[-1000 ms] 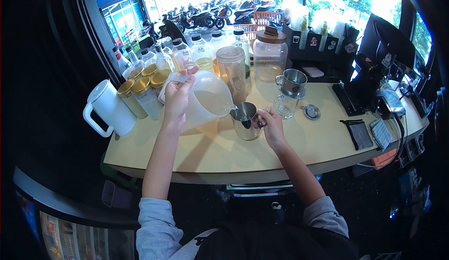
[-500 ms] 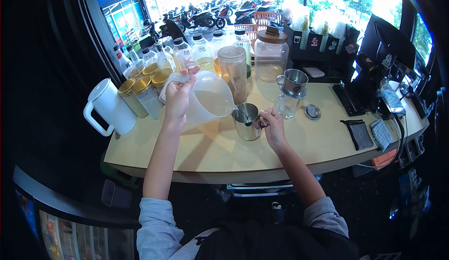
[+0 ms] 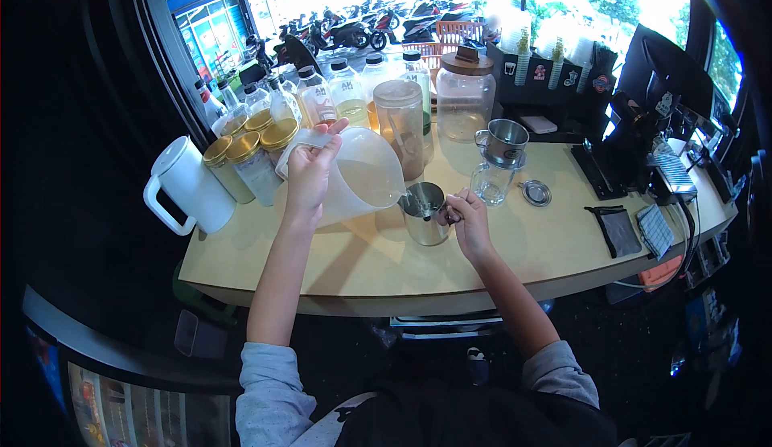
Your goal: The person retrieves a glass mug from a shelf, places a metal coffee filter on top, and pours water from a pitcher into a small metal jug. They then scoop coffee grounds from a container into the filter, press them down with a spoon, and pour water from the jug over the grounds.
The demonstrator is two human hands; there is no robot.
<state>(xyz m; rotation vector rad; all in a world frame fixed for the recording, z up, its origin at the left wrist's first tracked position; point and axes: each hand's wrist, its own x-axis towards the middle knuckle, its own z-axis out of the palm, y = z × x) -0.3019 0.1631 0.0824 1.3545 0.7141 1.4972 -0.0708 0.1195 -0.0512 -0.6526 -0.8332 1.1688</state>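
Note:
My left hand (image 3: 310, 175) is closed around the handle of a translucent plastic pitcher (image 3: 358, 175), which is tilted to the right. Its spout hangs over the mouth of a metal cup (image 3: 425, 223), and clear liquid appears to run from the spout into it. Fingers of my right hand (image 3: 470, 220) are wrapped on the cup's handle; the cup is upright over the counter. Behind the cup, a metal coffee dripper (image 3: 505, 143) rests on a glass mug (image 3: 490, 183). A round metal lid (image 3: 536, 193) lies to their right.
On the left stand a white jug (image 3: 193, 186) and several gold-lidded jars (image 3: 256, 175). A tall lidded canister (image 3: 399, 129), labelled bottles (image 3: 348, 93) and a large wooden-lidded jar (image 3: 465, 101) line the back. A dark pouch (image 3: 618, 231) and checked cloth (image 3: 655, 231) lie right on the wooden counter (image 3: 531, 246).
The pitcher has shifted very slightly to the right and down. The metal cup has dropped a little. Both hands keep their holds.

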